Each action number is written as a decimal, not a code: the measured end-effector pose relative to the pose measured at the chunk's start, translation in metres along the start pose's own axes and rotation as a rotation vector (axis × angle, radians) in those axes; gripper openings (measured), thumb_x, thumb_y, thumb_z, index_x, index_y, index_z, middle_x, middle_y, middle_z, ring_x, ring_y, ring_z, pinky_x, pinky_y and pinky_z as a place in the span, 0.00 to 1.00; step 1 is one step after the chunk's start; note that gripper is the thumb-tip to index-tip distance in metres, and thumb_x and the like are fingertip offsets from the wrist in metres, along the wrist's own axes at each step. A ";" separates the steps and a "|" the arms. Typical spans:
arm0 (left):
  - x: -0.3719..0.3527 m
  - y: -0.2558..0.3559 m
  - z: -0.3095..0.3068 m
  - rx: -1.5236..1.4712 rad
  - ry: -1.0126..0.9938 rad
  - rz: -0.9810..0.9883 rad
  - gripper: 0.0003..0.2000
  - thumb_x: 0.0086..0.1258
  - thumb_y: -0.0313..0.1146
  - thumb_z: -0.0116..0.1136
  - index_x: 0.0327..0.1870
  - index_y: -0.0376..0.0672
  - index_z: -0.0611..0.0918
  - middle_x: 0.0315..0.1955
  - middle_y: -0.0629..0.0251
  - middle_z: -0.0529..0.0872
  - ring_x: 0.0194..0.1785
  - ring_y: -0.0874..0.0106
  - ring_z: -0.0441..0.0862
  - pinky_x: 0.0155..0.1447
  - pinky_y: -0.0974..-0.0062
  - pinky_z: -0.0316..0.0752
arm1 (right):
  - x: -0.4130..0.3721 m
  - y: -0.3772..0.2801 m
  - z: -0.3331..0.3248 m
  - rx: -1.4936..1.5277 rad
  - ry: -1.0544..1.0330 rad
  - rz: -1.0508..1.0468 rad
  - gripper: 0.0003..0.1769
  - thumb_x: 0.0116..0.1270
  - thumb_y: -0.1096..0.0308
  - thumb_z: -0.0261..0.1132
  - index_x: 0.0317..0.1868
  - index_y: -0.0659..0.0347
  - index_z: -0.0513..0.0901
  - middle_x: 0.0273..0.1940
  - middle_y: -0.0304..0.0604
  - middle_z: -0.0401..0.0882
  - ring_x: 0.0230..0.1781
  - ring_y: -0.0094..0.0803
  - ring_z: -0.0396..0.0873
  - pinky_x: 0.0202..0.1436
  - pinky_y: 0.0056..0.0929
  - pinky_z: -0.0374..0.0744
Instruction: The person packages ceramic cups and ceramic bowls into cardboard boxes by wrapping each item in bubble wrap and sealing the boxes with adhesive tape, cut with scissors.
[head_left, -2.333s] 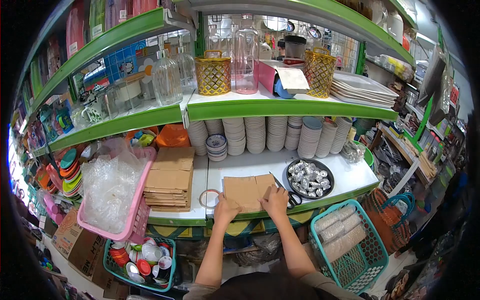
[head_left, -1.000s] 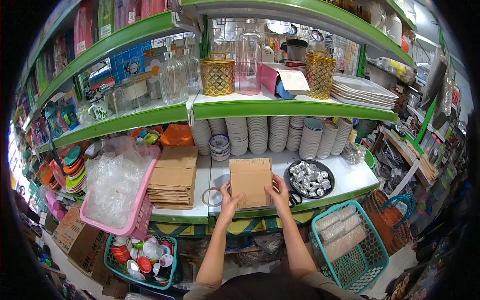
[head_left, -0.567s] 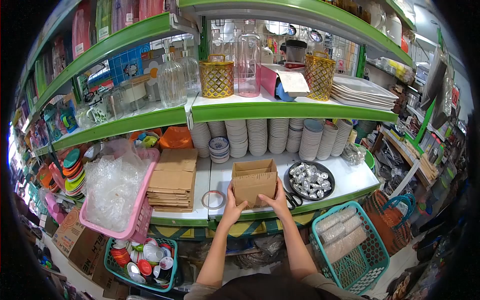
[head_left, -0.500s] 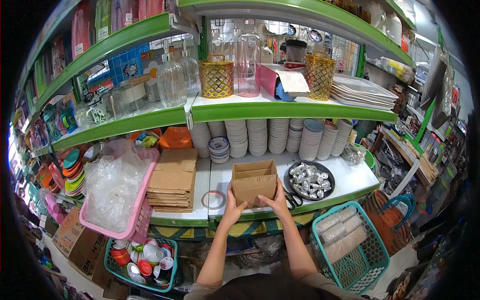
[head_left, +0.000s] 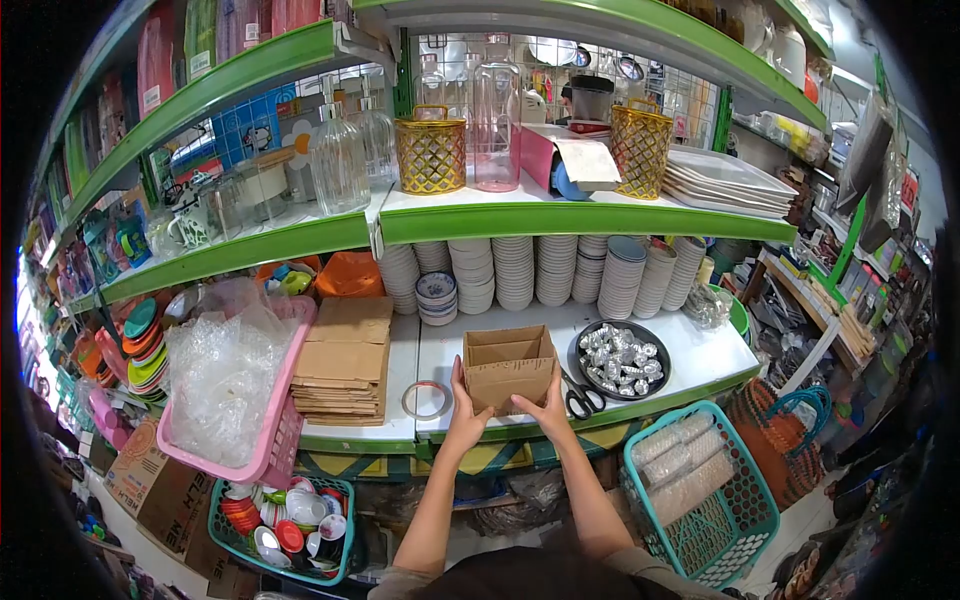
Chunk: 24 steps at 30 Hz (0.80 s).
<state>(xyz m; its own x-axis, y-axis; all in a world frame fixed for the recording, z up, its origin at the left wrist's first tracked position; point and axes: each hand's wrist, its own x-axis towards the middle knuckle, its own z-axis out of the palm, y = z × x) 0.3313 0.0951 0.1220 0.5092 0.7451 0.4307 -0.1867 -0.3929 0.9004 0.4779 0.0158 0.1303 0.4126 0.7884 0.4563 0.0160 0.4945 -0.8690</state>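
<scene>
A small cardboard box [head_left: 508,365] sits squarely upright near the front edge of the white shelf [head_left: 690,352], its open top facing up. It is plain brown with no print on the near wall (the far flaps stand up, showing their inner side). The left hand [head_left: 463,410] is pressed to its left side and the right hand [head_left: 548,408] to its lower right corner. Whether its base touches the shelf is unclear.
</scene>
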 end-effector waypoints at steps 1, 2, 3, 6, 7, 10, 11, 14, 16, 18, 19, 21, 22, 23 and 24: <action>0.000 0.005 0.000 0.000 0.005 0.026 0.52 0.54 0.13 0.57 0.74 0.49 0.35 0.72 0.54 0.45 0.75 0.62 0.48 0.74 0.67 0.49 | 0.000 -0.004 0.001 0.000 0.000 0.000 0.58 0.53 0.73 0.74 0.75 0.57 0.40 0.70 0.49 0.54 0.68 0.37 0.59 0.69 0.36 0.61; 0.000 0.009 0.000 0.000 0.005 0.025 0.52 0.54 0.13 0.57 0.74 0.49 0.35 0.72 0.54 0.45 0.75 0.62 0.48 0.74 0.67 0.49 | 0.001 -0.009 0.002 -0.043 0.005 -0.015 0.58 0.54 0.72 0.73 0.75 0.57 0.40 0.70 0.49 0.53 0.68 0.37 0.59 0.70 0.36 0.61; 0.000 0.012 0.000 -0.001 -0.005 0.002 0.51 0.54 0.12 0.55 0.74 0.46 0.35 0.73 0.54 0.44 0.76 0.61 0.46 0.75 0.66 0.48 | 0.001 -0.011 0.003 -0.087 0.009 -0.031 0.58 0.55 0.71 0.73 0.75 0.57 0.39 0.70 0.50 0.53 0.69 0.37 0.58 0.70 0.36 0.61; 0.000 0.011 -0.001 0.026 -0.028 -0.003 0.50 0.53 0.12 0.54 0.74 0.44 0.37 0.73 0.54 0.42 0.76 0.60 0.44 0.76 0.65 0.47 | 0.002 -0.008 0.001 -0.051 0.004 0.014 0.57 0.56 0.69 0.73 0.75 0.58 0.40 0.70 0.50 0.52 0.69 0.38 0.58 0.70 0.37 0.61; 0.000 0.010 -0.001 0.055 -0.041 0.013 0.50 0.53 0.12 0.54 0.74 0.44 0.37 0.73 0.54 0.41 0.76 0.60 0.43 0.76 0.65 0.47 | 0.002 -0.006 0.000 -0.051 0.004 0.014 0.57 0.56 0.69 0.73 0.75 0.58 0.40 0.70 0.50 0.52 0.69 0.38 0.58 0.70 0.37 0.61; 0.002 0.004 -0.002 0.034 -0.044 0.015 0.50 0.52 0.12 0.54 0.74 0.43 0.38 0.72 0.54 0.43 0.76 0.60 0.44 0.76 0.65 0.46 | 0.003 -0.003 -0.002 -0.069 0.013 0.019 0.56 0.56 0.69 0.72 0.75 0.59 0.41 0.70 0.50 0.53 0.69 0.37 0.57 0.70 0.37 0.60; 0.002 0.002 -0.003 0.033 -0.044 0.014 0.50 0.52 0.12 0.54 0.74 0.43 0.38 0.72 0.54 0.43 0.76 0.60 0.44 0.76 0.65 0.46 | 0.003 -0.002 -0.002 -0.055 0.018 0.031 0.55 0.57 0.68 0.72 0.75 0.58 0.42 0.70 0.50 0.53 0.69 0.37 0.57 0.70 0.37 0.60; 0.003 0.003 -0.003 0.069 -0.034 0.017 0.50 0.51 0.12 0.56 0.75 0.45 0.41 0.71 0.54 0.45 0.76 0.58 0.44 0.77 0.65 0.46 | 0.003 -0.002 -0.003 -0.053 0.024 0.033 0.53 0.58 0.67 0.71 0.75 0.59 0.43 0.70 0.50 0.54 0.69 0.37 0.57 0.70 0.37 0.60; 0.003 0.008 -0.003 0.228 -0.047 0.069 0.49 0.50 0.13 0.58 0.74 0.47 0.46 0.70 0.53 0.47 0.75 0.55 0.44 0.77 0.63 0.46 | 0.004 -0.005 -0.002 -0.064 0.023 0.025 0.52 0.59 0.66 0.70 0.75 0.59 0.44 0.69 0.49 0.54 0.69 0.37 0.58 0.70 0.37 0.60; 0.004 0.013 -0.003 0.238 -0.038 0.079 0.48 0.50 0.13 0.58 0.73 0.48 0.48 0.69 0.51 0.47 0.75 0.53 0.44 0.77 0.62 0.46 | 0.003 -0.009 -0.001 -0.022 0.024 0.045 0.51 0.60 0.64 0.70 0.74 0.60 0.45 0.69 0.49 0.54 0.69 0.37 0.57 0.71 0.36 0.59; 0.004 0.014 -0.002 0.247 -0.029 0.090 0.47 0.49 0.13 0.59 0.72 0.48 0.51 0.69 0.50 0.47 0.75 0.52 0.44 0.76 0.61 0.46 | 0.003 -0.006 -0.002 -0.022 0.025 0.046 0.51 0.60 0.64 0.70 0.74 0.60 0.45 0.69 0.49 0.54 0.69 0.37 0.57 0.71 0.36 0.59; 0.004 0.013 -0.002 0.271 -0.023 0.093 0.45 0.50 0.15 0.61 0.71 0.48 0.52 0.69 0.49 0.48 0.75 0.51 0.45 0.76 0.60 0.48 | 0.004 0.000 -0.005 -0.039 0.033 0.038 0.49 0.61 0.63 0.70 0.74 0.61 0.47 0.70 0.49 0.54 0.69 0.37 0.57 0.71 0.36 0.58; 0.004 0.013 -0.002 0.294 -0.017 0.097 0.44 0.50 0.17 0.62 0.70 0.47 0.53 0.68 0.48 0.48 0.75 0.50 0.45 0.76 0.59 0.49 | 0.004 0.001 -0.006 -0.040 0.034 0.038 0.49 0.61 0.63 0.70 0.74 0.61 0.47 0.70 0.49 0.54 0.69 0.37 0.57 0.71 0.36 0.58; 0.004 0.012 -0.003 0.294 -0.017 0.097 0.44 0.50 0.17 0.62 0.70 0.47 0.53 0.68 0.48 0.48 0.75 0.50 0.45 0.76 0.59 0.49 | 0.004 0.002 -0.007 -0.041 0.038 0.042 0.48 0.62 0.63 0.69 0.74 0.61 0.47 0.70 0.49 0.54 0.69 0.37 0.57 0.71 0.35 0.58; 0.004 0.012 -0.004 0.319 -0.012 0.092 0.42 0.52 0.23 0.65 0.69 0.47 0.55 0.68 0.47 0.47 0.75 0.49 0.45 0.75 0.58 0.50 | 0.005 0.003 -0.007 -0.042 0.042 0.046 0.47 0.62 0.62 0.69 0.74 0.61 0.48 0.70 0.49 0.54 0.70 0.37 0.56 0.71 0.35 0.58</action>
<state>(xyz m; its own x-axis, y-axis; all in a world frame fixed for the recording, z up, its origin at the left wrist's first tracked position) 0.3283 0.0955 0.1353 0.5124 0.6933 0.5067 0.0390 -0.6082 0.7928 0.4866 0.0182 0.1285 0.4513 0.7937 0.4079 0.0340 0.4414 -0.8966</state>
